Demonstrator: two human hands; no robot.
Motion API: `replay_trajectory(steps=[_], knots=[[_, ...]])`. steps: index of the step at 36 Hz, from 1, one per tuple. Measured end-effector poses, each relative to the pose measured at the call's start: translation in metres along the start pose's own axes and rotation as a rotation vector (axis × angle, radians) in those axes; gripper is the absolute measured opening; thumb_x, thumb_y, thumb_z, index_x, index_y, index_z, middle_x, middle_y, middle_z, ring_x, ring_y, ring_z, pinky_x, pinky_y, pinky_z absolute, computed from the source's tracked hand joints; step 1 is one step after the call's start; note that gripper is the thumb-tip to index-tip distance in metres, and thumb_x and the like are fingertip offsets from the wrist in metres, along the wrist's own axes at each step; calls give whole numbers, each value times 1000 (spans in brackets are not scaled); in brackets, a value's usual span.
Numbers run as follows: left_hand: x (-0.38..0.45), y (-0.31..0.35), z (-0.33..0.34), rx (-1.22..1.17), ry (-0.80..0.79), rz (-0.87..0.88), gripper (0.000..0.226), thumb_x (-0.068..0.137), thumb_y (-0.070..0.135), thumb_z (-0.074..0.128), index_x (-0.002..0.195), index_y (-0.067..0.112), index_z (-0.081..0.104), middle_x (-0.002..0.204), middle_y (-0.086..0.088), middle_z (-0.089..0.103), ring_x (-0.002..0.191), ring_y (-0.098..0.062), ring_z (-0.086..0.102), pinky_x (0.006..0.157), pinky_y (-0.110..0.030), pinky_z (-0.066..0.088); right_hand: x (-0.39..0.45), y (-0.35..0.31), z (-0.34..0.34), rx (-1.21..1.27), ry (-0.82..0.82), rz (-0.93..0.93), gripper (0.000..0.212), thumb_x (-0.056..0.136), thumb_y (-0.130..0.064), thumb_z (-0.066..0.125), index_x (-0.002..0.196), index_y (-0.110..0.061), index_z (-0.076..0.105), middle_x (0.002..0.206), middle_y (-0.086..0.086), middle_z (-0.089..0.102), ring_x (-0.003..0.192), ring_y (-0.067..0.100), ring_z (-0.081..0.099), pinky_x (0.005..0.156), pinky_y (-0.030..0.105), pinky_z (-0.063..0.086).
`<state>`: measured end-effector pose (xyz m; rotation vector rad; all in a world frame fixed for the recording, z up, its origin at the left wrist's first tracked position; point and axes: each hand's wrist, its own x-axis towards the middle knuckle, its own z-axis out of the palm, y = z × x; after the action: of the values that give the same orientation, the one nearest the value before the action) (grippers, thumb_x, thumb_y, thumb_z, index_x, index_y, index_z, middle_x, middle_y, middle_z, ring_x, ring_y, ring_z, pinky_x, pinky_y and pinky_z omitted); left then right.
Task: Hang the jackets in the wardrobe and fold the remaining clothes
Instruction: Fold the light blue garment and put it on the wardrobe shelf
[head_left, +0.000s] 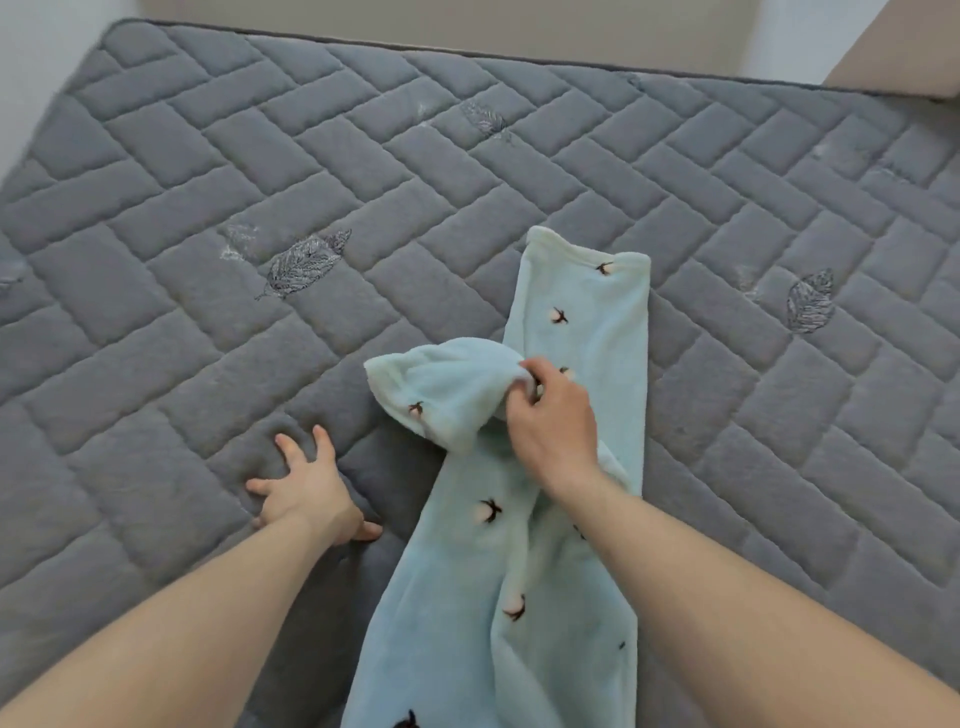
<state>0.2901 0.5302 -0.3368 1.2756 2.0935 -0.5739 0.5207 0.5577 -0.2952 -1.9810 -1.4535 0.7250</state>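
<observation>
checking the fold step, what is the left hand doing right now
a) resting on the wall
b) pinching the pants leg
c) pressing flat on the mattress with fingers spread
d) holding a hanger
c: the left hand lies spread on the grey mattress, apart from the light blue pants, whose other leg the right hand pinches.

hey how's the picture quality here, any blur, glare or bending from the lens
Head view: soft, even light with no glare and only faint shadows under the left hand; wide-angle bending curves the grey quilted mattress edge at the top; slightly soft overall, though the light blue fleece pants pinched by the right hand stay readable.
</observation>
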Motion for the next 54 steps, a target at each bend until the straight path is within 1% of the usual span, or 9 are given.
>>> replay_trajectory(steps=[6, 9, 13, 17, 28, 34, 39, 42, 54], knots=[[4, 5, -1, 11, -7, -18, 155, 57, 56, 93, 155, 33, -24, 163, -7, -27, 147, -57, 8, 108, -66, 40, 80, 9, -54, 204, 366, 318, 19, 95, -15, 44, 81, -9, 54, 76, 0, 56, 77, 24, 48, 67, 32, 30], [4, 5, 0, 15, -7, -20, 155, 57, 56, 93, 155, 34, -25, 162, -6, -28, 147, -57, 9, 107, -66, 40, 111, 27, -74, 269, 360, 572, 30, 97, -30, 51, 72, -12, 52, 90, 13, 63, 83, 29, 54, 73, 37, 43], [8, 9, -5, 29, -19, -29, 162, 53, 57, 95, 152, 35, -31, 159, -7, -34, 146, -59, 10, 107, -65, 41, 126, 39, -85, 529, 284, 839, 51, 78, -56, 69, 99, -10, 61, 90, 6, 70, 56, 19, 71, 46, 28, 53], [12, 10, -10, 31, -36, -24, 168, 48, 58, 96, 148, 39, -36, 157, -4, -40, 145, -62, 8, 105, -65, 43, 130, 44, -70, 387, 293, 726, 54, 80, -50, 74, 113, -16, 49, 108, 6, 61, 66, 25, 74, 71, 42, 64], [16, 9, -8, 20, -17, -21, 172, 41, 60, 97, 147, 43, -36, 155, 0, -42, 145, -61, 9, 102, -63, 47, 158, 47, -46, 17, 136, 445, 102, 79, -39, 80, 158, -16, 20, 158, 10, 30, 144, 29, 36, 117, 45, 34], [20, 9, -4, 18, -5, -22, 173, 39, 58, 98, 147, 44, -36, 155, 1, -42, 145, -60, 10, 102, -63, 47, 182, 62, -38, 302, 113, 717, 124, 76, -51, 81, 161, -16, -3, 135, 13, 59, 117, 31, 64, 104, 47, 51], [22, 10, -5, 1, -12, -40, 174, 38, 54, 100, 144, 46, -38, 153, 2, -45, 146, -60, 7, 104, -65, 44, 181, 59, -41, 418, 125, 804, 70, 72, -51, 84, 124, -12, 57, 96, 6, 71, 69, 19, 65, 60, 32, 57], [21, 13, -7, -6, -17, -47, 175, 39, 52, 101, 144, 47, -39, 153, 2, -46, 146, -60, 6, 105, -67, 42, 171, 55, -48, 451, 92, 752, 44, 70, -44, 84, 97, -19, 59, 81, 3, 68, 49, 13, 52, 44, 25, 44], [12, 5, -6, -57, 6, -8, 169, 44, 50, 100, 148, 47, -34, 158, 4, -40, 146, -62, 1, 107, -66, 41, 63, 22, -79, 480, 29, 54, 25, 77, 2, 68, 83, -21, 58, 82, -5, 65, 80, 11, 62, 74, 38, 58]])
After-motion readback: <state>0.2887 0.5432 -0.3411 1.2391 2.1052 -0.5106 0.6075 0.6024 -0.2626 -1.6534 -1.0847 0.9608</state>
